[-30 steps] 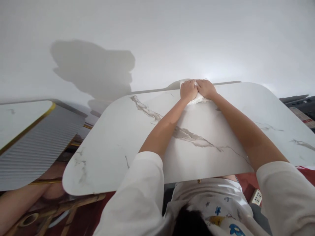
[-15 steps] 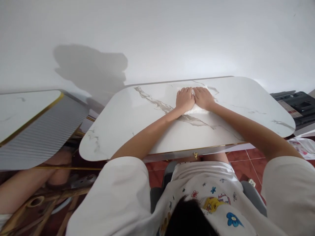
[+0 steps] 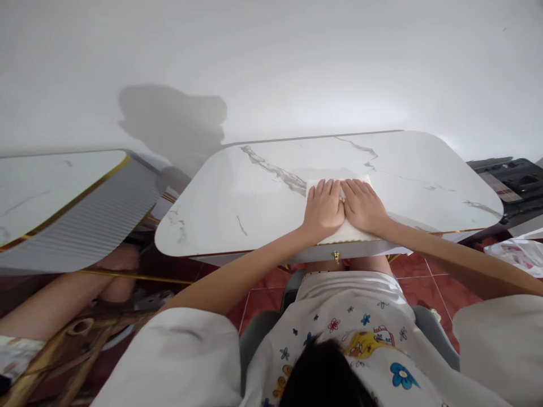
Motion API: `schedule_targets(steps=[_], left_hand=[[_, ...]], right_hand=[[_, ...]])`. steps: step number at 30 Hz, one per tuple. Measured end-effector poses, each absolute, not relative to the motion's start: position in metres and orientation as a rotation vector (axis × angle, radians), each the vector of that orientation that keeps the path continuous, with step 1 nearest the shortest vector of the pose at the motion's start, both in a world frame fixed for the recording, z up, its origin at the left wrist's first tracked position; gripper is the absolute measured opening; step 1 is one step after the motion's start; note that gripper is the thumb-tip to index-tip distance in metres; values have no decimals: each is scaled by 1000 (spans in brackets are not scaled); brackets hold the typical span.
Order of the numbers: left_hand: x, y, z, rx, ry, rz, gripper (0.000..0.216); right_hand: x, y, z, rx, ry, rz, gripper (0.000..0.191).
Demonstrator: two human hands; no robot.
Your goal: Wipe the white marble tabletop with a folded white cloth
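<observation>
Head cam: left hand [image 3: 323, 208] & right hand [image 3: 365, 206] lie flat, fingers spread, side by side, pressing on white cloth [image 3: 345, 232] under both palms, near front edge of marble worktop [image 3: 237, 198].

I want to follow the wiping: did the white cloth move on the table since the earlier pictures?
Yes. The white cloth, under the left hand and right hand, came from the far edge of the marble table to its near edge.

Your left hand [image 3: 323, 211] and right hand [image 3: 365, 206] press flat, side by side and touching, on a white cloth [image 3: 347, 232] near the front edge of the marble worktop [image 3: 237, 192].
</observation>
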State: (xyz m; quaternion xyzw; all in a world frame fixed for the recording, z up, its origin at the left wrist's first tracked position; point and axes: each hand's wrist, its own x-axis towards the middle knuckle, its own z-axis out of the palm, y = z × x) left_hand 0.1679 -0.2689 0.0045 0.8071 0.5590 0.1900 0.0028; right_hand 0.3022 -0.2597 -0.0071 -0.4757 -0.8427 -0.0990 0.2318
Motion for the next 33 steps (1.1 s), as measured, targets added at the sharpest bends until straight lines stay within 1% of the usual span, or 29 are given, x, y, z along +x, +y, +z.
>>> schedule_targets(steps=[10,15,24,33], left_hand=[[220,-268,11,2572,1621,702,42],[234,-249,12,2596,1555,734,37],[240,-158,13,2497,1687,758,37],[239,-67,17,2463,1720,762,39]], right_hand=[[360,-261,5,-1329,-2353,-220,45],[376,-241,5,-1351,-2334,-225,44],[374,-142,13,-1362,-2387,-224,40],[370,-47,16,-1419,-2377,-215,40]])
